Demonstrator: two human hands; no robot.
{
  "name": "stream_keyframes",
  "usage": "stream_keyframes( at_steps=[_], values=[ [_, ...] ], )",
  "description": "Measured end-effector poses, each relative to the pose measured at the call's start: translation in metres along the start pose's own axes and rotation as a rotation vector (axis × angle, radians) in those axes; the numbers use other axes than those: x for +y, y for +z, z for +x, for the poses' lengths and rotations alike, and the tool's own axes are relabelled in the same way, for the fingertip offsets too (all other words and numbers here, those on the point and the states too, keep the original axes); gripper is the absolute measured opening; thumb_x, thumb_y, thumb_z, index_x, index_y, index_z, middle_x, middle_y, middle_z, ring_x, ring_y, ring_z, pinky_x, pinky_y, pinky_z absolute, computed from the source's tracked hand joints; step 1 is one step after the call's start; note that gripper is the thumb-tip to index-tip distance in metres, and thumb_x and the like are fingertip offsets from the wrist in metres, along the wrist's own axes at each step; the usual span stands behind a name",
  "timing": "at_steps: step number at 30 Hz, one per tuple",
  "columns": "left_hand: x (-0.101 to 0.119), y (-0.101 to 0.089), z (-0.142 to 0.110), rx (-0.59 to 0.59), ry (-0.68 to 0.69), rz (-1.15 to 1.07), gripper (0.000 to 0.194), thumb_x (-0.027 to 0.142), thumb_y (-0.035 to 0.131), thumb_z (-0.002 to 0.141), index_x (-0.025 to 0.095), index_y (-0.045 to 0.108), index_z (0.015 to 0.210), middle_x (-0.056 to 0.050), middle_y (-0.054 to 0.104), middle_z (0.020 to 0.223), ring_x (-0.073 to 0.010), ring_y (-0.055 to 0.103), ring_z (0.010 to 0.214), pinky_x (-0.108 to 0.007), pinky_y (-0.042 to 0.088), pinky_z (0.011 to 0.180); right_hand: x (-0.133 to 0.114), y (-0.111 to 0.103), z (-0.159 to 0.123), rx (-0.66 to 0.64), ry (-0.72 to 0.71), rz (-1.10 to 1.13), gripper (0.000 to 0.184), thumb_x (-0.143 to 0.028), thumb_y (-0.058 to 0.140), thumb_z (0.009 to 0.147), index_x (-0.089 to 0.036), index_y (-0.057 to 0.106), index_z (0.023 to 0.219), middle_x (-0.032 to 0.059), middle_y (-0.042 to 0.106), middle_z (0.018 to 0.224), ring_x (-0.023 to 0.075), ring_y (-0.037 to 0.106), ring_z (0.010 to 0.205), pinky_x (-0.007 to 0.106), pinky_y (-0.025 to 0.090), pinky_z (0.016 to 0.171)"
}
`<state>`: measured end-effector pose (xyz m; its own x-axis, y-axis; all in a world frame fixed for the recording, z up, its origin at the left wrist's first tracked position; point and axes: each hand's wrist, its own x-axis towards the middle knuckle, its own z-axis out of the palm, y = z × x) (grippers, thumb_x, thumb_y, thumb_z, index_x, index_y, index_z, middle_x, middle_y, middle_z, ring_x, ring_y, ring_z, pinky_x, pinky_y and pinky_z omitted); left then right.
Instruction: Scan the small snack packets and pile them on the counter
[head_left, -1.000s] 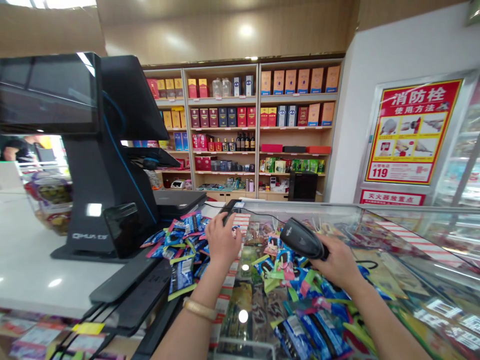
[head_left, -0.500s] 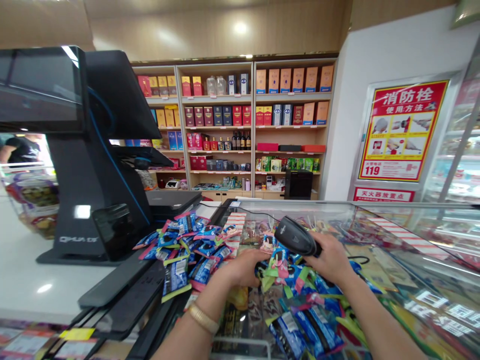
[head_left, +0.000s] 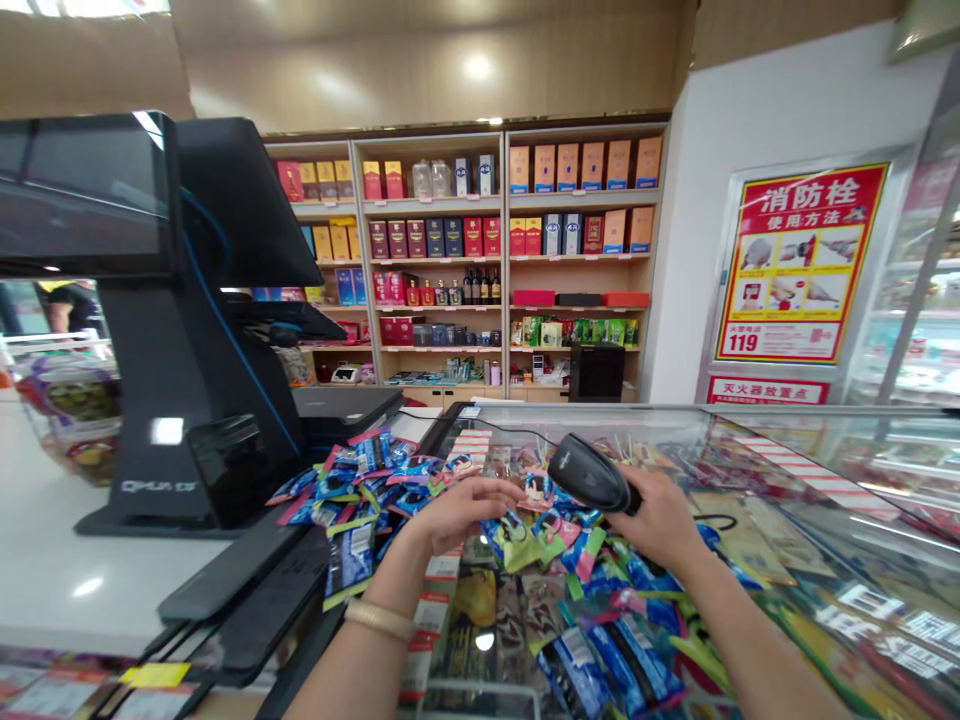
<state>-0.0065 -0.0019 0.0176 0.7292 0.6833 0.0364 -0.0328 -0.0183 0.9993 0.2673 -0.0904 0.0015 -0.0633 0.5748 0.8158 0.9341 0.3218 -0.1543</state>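
Observation:
My right hand (head_left: 660, 515) is wrapped round the handle of a black barcode scanner (head_left: 589, 472), its head pointing up and left. My left hand (head_left: 469, 510), with a bracelet (head_left: 381, 619) at the wrist, hovers between two heaps of small snack packets. Its fingers are apart and curved, and I see nothing held in them. The left heap of blue and pink packets (head_left: 352, 555) lies beside the checkout machine. The right heap of blue and green packets (head_left: 577, 545) lies on the glass counter, under and around the scanner.
A black checkout machine (head_left: 202, 400) with screens stands on the left. Flat black devices (head_left: 232, 570) and cables lie in front of it. The glass counter (head_left: 675, 425) stretches right. Shelves (head_left: 506, 255) of boxes and bottles stand behind, and a red sign (head_left: 802, 265) hangs on the wall.
My left hand has drawn back from the right heap, moving left and slightly up, and its fingers have opened. The scanner and my right hand stay nearly in place.

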Motion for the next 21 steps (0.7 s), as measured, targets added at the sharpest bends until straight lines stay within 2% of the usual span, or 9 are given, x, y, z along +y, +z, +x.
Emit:
stream_keyframes(
  at_steps=[3, 6, 9, 12, 15, 21],
  values=[
    [0.003, 0.000, 0.006, 0.226, -0.015, -0.401, 0.016, 0.018, 0.073, 0.076, 0.011, 0.073, 0.090, -0.008, 0.074, 0.086, -0.0133, 0.068, 0.071, -0.019, 0.053, 0.062, 0.000, 0.001, 0.000, -0.013, 0.016, -0.002, 0.033, -0.029, 0.057, 0.072, -0.021, 0.070, 0.102, 0.0073, 0.075, 0.090, 0.0236, 0.070, 0.080, 0.031, 0.053, 0.070],
    [0.006, 0.002, 0.016, 0.486, -0.027, -0.775, 0.008, 0.014, 0.062, 0.086, 0.009, 0.068, 0.088, -0.009, 0.072, 0.081, -0.0129, 0.069, 0.071, -0.015, 0.055, 0.057, 0.000, 0.001, 0.000, -0.016, 0.022, -0.003, 0.033, -0.029, 0.058, 0.072, -0.020, 0.070, 0.102, 0.0075, 0.075, 0.089, 0.0237, 0.070, 0.080, 0.031, 0.053, 0.071],
    [0.009, 0.004, 0.021, 0.569, -0.045, -0.987, 0.011, 0.014, 0.056, 0.091, 0.009, 0.064, 0.096, -0.011, 0.071, 0.083, -0.0142, 0.071, 0.075, -0.014, 0.057, 0.058, 0.000, 0.000, 0.000, -0.017, 0.020, -0.003, 0.033, -0.029, 0.058, 0.073, -0.020, 0.070, 0.102, 0.0076, 0.075, 0.089, 0.0237, 0.070, 0.080, 0.032, 0.053, 0.071],
    [0.008, 0.004, 0.020, 0.581, -0.046, -0.995, 0.013, 0.017, 0.055, 0.093, 0.010, 0.062, 0.101, -0.008, 0.070, 0.079, -0.0124, 0.070, 0.067, -0.015, 0.058, 0.055, -0.001, -0.002, 0.001, -0.031, 0.017, 0.007, 0.033, -0.031, 0.058, 0.074, -0.020, 0.069, 0.103, 0.0077, 0.075, 0.089, 0.0238, 0.070, 0.081, 0.032, 0.053, 0.071],
    [0.005, 0.006, 0.018, 0.578, -0.049, -0.920, 0.020, 0.028, 0.054, 0.094, 0.012, 0.062, 0.102, -0.006, 0.071, 0.077, -0.0125, 0.070, 0.061, -0.019, 0.059, 0.053, -0.004, -0.004, 0.002, -0.064, 0.010, 0.045, 0.032, -0.029, 0.057, 0.073, -0.021, 0.069, 0.102, 0.0073, 0.075, 0.091, 0.0237, 0.070, 0.082, 0.032, 0.053, 0.072],
    [-0.001, 0.017, 0.020, 0.563, -0.061, -0.734, 0.024, 0.036, 0.056, 0.093, 0.016, 0.061, 0.105, -0.005, 0.073, 0.083, -0.0135, 0.071, 0.065, -0.020, 0.058, 0.055, -0.011, -0.006, 0.002, -0.095, -0.010, 0.074, 0.032, -0.026, 0.057, 0.071, -0.022, 0.069, 0.100, 0.0066, 0.075, 0.092, 0.0226, 0.071, 0.082, 0.031, 0.054, 0.071]
  ],
)
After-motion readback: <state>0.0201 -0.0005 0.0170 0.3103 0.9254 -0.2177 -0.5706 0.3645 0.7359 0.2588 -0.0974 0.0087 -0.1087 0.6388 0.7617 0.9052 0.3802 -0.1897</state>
